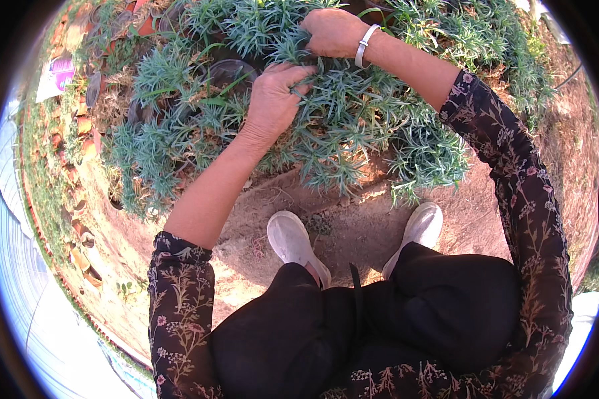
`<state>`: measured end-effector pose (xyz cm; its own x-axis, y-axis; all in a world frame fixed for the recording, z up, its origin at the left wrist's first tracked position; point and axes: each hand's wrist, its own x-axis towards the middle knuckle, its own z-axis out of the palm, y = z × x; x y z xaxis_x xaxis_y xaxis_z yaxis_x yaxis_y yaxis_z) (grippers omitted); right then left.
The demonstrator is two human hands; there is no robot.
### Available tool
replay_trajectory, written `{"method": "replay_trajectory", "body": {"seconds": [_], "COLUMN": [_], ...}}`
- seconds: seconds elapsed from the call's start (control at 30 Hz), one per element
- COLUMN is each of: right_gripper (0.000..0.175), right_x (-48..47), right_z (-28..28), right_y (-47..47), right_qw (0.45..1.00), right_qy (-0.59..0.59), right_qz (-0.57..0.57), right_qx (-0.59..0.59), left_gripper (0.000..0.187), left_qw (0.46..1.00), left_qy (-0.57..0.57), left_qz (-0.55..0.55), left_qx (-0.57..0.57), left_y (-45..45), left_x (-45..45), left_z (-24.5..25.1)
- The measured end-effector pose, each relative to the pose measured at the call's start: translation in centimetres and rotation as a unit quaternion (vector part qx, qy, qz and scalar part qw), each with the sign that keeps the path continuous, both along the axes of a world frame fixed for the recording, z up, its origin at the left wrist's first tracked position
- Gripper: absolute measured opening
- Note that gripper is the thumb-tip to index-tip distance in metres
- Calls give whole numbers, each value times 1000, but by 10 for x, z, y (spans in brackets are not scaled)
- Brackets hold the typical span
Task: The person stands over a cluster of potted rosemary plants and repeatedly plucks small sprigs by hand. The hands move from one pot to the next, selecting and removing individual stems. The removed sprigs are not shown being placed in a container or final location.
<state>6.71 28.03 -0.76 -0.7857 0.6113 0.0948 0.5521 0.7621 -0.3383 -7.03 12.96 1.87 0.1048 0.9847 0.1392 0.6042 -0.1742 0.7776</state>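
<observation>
Blue-green, narrow-leaved potted plants (339,99), which look like dianthus, grow densely before me. Reaching in among them, my left hand (277,97) has its thumb and fingers closed around leafy shoots. Just above it and to the right, my right hand (334,32) is curled against another tuft of foliage (289,50). Its fingertips are turned away, so what lies between them is hidden. A white bracelet (363,47) circles my right wrist. Beside my left hand a dark, round plastic pot (231,74) shows between the leaves.
My pale shoes (290,234) stand on bare soil (349,239) close to the plants' front edge. Scattered terracotta-coloured pots (85,124) lie along the left. A white and purple printed packet or sheet (60,75) lies at the upper left. Dry ground (574,134) extends on the right.
</observation>
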Motion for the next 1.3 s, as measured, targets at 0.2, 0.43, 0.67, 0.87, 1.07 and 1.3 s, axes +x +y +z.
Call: {"method": "replay_trajectory", "body": {"seconds": [0.2, 0.43, 0.67, 0.87, 1.07, 1.3], "right_gripper": [22, 32, 21, 27, 48, 16], "right_x": [-2, 12, 86, 210, 259, 219], "right_z": [34, 17, 77, 112, 91, 86], "right_y": [-5, -7, -9, -84, -134, -114], "right_qw": [927, 819, 835, 842, 940, 881], "right_qy": [-57, 98, 205, 143, -131, 194], "right_qz": [-99, -139, -124, -127, -70, -237], "right_qx": [-358, -548, -496, -504, -307, -360], "left_gripper": [34, 36, 31, 31, 31, 34], "left_qw": [997, 996, 996, 999, 996, 986], "left_qy": [54, 54, 85, 36, -68, -87], "left_qz": [-25, -35, -10, 1, 41, 90], "left_qx": [49, 67, 18, -39, -50, -115], "left_y": [-2, -1, -3, -1, 1, 4], "left_x": [-2, 0, -4, -1, -4, -3], "left_z": [3, 1, 3, 9, -2, 16]}}
